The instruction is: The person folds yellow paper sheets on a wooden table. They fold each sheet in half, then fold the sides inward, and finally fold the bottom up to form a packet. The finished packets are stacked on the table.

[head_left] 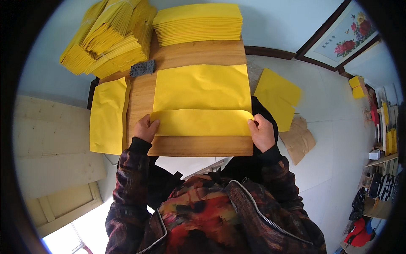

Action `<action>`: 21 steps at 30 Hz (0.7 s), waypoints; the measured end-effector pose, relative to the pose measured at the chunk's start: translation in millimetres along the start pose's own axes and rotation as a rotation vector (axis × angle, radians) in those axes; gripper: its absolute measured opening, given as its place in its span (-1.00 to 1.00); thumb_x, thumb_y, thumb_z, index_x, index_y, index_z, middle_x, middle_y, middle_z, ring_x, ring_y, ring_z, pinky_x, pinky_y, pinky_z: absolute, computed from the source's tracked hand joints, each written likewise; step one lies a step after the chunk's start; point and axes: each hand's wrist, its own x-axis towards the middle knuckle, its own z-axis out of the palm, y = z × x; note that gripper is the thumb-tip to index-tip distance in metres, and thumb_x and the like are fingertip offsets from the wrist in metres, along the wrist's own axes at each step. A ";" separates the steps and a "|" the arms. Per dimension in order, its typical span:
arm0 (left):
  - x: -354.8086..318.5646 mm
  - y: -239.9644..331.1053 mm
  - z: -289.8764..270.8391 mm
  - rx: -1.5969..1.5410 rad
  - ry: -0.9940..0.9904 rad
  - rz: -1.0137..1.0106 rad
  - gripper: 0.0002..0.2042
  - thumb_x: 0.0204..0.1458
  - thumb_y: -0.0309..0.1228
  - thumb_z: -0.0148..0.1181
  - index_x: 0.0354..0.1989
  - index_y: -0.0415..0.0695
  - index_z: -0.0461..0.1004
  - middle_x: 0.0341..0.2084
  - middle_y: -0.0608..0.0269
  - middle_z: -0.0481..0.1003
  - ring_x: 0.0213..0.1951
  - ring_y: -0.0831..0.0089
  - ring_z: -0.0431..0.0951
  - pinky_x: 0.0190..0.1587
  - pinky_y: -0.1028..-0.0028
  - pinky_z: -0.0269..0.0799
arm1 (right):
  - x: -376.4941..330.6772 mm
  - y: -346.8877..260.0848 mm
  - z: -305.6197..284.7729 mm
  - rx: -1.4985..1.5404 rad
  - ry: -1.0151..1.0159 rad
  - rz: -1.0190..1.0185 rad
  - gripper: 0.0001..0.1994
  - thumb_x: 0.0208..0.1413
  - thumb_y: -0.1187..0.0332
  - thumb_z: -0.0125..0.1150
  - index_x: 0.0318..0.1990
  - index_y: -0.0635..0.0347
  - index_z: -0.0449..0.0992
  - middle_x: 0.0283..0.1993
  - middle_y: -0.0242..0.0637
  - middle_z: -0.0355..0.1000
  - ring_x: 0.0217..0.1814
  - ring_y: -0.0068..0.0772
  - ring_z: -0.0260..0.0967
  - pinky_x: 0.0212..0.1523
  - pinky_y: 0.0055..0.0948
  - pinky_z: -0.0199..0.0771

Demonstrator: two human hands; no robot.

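A yellow sheet (201,86), of paper or felt-like material, lies on the wooden table (198,146) in front of me. Its near edge is folded over into a wide flap (201,122). My left hand (146,128) pinches the flap's left end between thumb and fingers. At the right end, my right hand (261,132) grips the flap the same way, thumb on top. Both hands rest close to the table's near edge, and the flap stretches flat between them.
A neat yellow stack (198,25) stands at the table's far side, beside tied yellow bundles (114,38). A dark studded block (143,67) lies near them. Yellow folded pieces (108,116) sit at the left edge. Yellow sheets (277,97) and brown paper (298,137) lie right.
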 end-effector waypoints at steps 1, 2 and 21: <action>1.7 0.3 -0.4 0.053 0.005 -0.006 -0.79 0.05 -0.37 0.19 -0.28 -0.29 0.49 -0.59 0.23 0.49 -0.52 0.53 0.45 -0.44 0.48 0.35 | 1.1 0.2 2.0 -0.029 0.024 -0.018 -0.78 0.11 0.32 0.12 -0.44 0.29 0.35 -0.47 0.05 0.36 -0.39 0.15 0.33 -0.43 -0.11 0.29; 3.1 0.9 -0.4 0.145 0.010 -0.082 -0.79 0.04 -0.37 0.20 -0.29 -0.29 0.49 -0.61 0.21 0.48 -0.54 0.51 0.45 -0.45 0.47 0.35 | 2.0 0.3 3.8 -0.066 0.038 -0.014 -0.78 0.11 0.31 0.12 -0.44 0.28 0.35 -0.47 0.04 0.37 -0.39 0.15 0.33 -0.42 -0.10 0.29; 2.8 36.1 6.5 0.403 0.111 0.032 -0.73 0.02 -0.24 0.17 -0.42 -0.21 0.34 -0.58 -0.10 0.43 -0.44 -0.10 0.46 -0.41 0.14 0.34 | 4.3 -0.3 10.7 -0.241 0.095 -0.004 -0.81 0.15 0.29 0.08 -0.41 0.19 0.36 -0.44 -0.04 0.45 -0.35 0.12 0.40 -0.40 -0.05 0.37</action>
